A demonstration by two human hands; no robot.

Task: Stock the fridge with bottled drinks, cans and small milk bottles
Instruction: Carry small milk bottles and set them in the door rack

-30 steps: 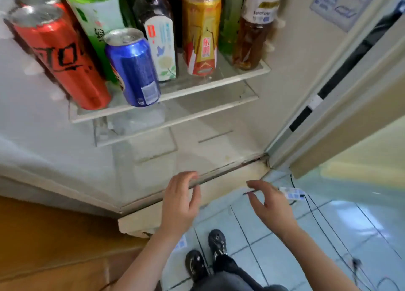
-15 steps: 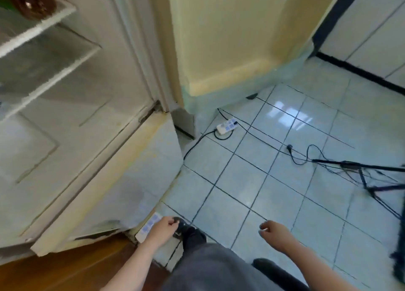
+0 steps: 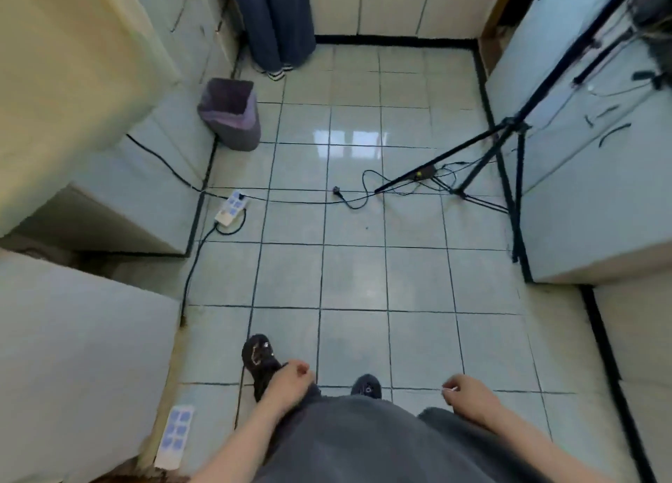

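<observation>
No bottles, cans or milk bottles are in view, and the fridge shelves are out of frame. My left hand (image 3: 289, 382) hangs low by my thigh with loosely curled fingers and holds nothing. My right hand (image 3: 467, 395) hangs at the same height on the right, fingers loosely curled, empty as well. Both hands are above the pale tiled floor (image 3: 356, 275), close to my dark shoes (image 3: 259, 359).
A grey waste bin (image 3: 232, 113) stands at the back left. A white power strip (image 3: 232, 208) and black cables (image 3: 309, 200) lie across the floor. A black tripod (image 3: 502, 148) stands at the right. Another person's legs (image 3: 274, 17) are at the back. Another power strip (image 3: 174, 433) lies at lower left.
My view has swung right, away from the open fridge and its drinks, to the kitchen floor. Both hands dropped from the fridge's lower edge to my sides.
</observation>
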